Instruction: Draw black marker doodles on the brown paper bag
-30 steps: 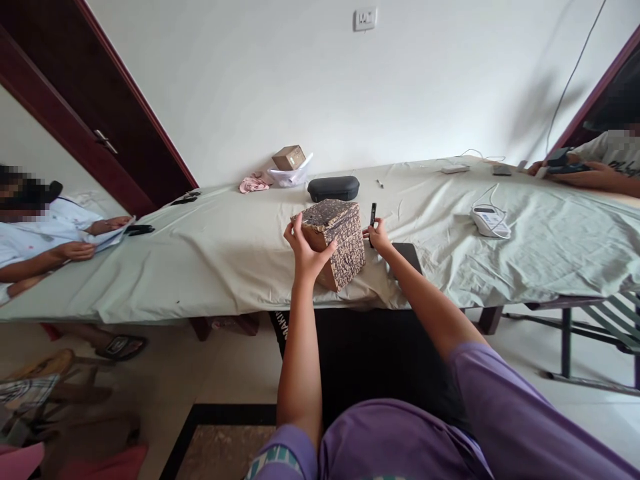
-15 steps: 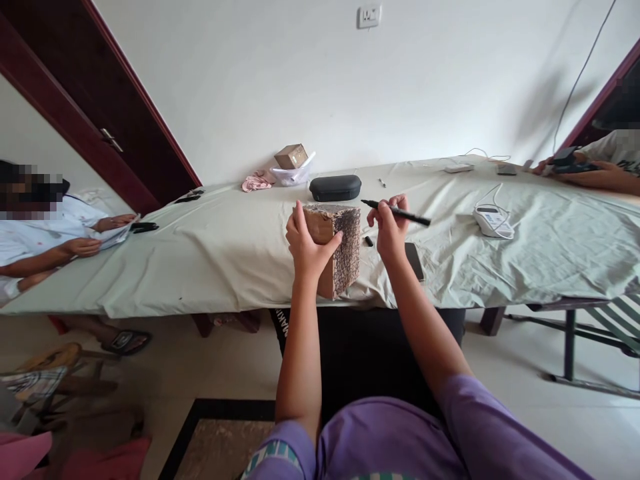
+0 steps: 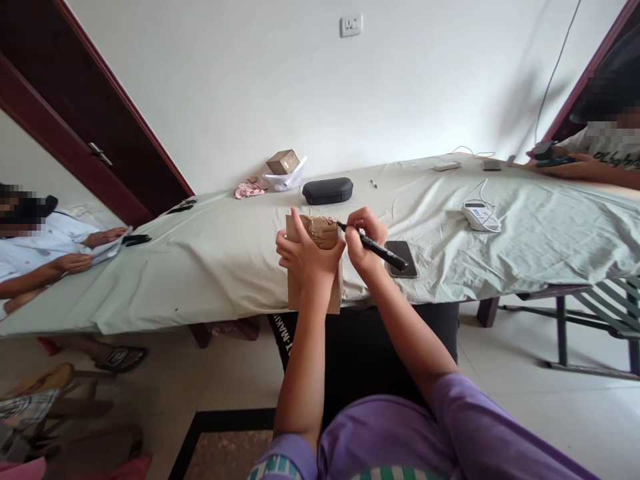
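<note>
Right, the left hand (image 3: pixel 307 255) is clamped on the cardboard box (image 3: pixel 323 235): fingers curled over the top edge, thumb across the near face, box upright at the near edge of the bench (image 3: pixel 210 260). The right hand (image 3: pixel 363 239) pinches a black marker (image 3: pixel 383 252), fingers closed tight near the nib, which touches the box's top corner just right of the left thumb.

The risk as I read it: the box sits on the very lip (whether its base rests on the cloth I cannot tell), so pressure from the pen could tip it off toward the lap. A slipped nib would ink the thumb.

A phone (image 3: pixel 401 259) lies just right of the writing fingers. Beyond the fingertips, a black case (image 3: pixel 327 191) sits zipped, contents hidden. A white tub (image 3: pixel 289 181) holds a small carton (image 3: pixel 283 161). What the held box contains is not visible.
</note>
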Action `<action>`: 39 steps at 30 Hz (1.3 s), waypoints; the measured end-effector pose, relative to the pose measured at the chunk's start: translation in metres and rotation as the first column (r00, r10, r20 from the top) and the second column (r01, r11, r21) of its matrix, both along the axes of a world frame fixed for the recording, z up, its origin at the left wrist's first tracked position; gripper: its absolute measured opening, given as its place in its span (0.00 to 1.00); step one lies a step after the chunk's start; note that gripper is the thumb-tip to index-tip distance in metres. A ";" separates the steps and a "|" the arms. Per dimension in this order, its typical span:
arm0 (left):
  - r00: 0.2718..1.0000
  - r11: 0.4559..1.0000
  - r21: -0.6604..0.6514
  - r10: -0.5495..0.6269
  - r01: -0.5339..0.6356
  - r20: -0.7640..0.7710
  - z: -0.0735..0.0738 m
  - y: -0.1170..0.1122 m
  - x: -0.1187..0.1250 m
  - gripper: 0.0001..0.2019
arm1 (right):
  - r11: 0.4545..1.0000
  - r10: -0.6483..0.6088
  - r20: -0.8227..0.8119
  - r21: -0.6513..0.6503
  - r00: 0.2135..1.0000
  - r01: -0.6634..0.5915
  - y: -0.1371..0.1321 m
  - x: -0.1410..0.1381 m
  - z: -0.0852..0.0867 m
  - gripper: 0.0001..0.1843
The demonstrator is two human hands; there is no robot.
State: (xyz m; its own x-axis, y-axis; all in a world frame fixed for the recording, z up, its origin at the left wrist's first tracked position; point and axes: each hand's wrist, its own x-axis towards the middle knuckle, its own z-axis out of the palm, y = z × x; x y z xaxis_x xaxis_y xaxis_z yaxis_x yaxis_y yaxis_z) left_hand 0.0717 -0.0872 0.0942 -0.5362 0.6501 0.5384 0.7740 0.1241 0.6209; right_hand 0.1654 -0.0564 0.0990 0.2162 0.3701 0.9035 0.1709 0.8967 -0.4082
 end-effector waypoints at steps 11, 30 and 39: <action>0.999 0.984 0.174 -0.029 0.025 0.019 -0.018 0.012 0.017 0.47 | 0.990 -0.141 -0.017 0.021 0.990 0.141 0.008 -0.004 -0.015 0.06; 1.000 0.994 0.109 -0.008 0.011 -0.026 -0.013 0.006 0.022 0.43 | 0.993 -0.097 -0.034 -0.071 0.995 0.094 0.004 0.002 -0.013 0.08; 0.998 0.995 0.093 -0.023 0.029 -0.058 -0.014 0.002 0.020 0.50 | 0.992 -0.073 -0.203 -0.119 0.977 0.049 0.017 0.010 -0.020 0.07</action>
